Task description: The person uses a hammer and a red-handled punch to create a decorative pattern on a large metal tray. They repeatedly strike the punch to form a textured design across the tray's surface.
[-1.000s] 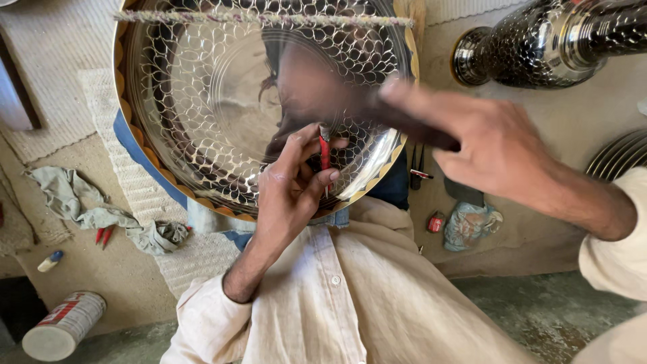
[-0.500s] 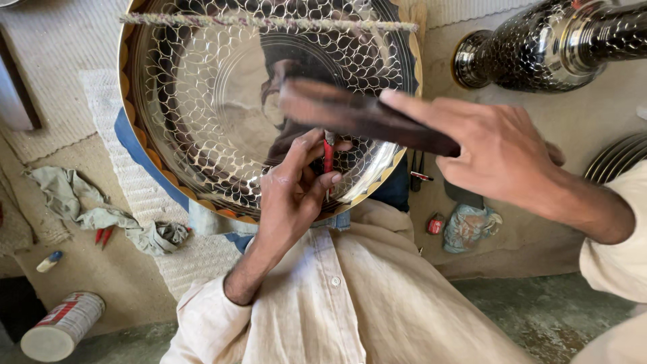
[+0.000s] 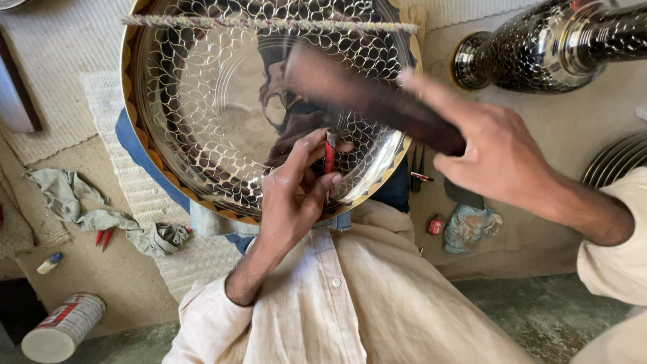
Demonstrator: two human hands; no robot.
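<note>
A large round metal tray point(image 3: 202, 121) with an engraved scale pattern rests tilted on my lap. My left hand point(image 3: 296, 189) pinches a small red-handled chisel point(image 3: 329, 156) upright against the tray's lower right face. My right hand point(image 3: 499, 155) grips a dark wooden mallet point(image 3: 364, 94), blurred with motion, held above the chisel's top. A twisted cord point(image 3: 269, 24) stretches across the tray's upper part.
A dark engraved metal vase point(image 3: 539, 47) lies at the upper right. Stacked metal plates point(image 3: 617, 158) sit at the right edge. A crumpled rag point(image 3: 81, 209) and red tools point(image 3: 102, 237) lie on the left floor, with a can point(image 3: 60, 330) at the lower left.
The mallet in my right hand has swung up and away from the chisel. My left hand keeps the chisel on the same spot of the tray.
</note>
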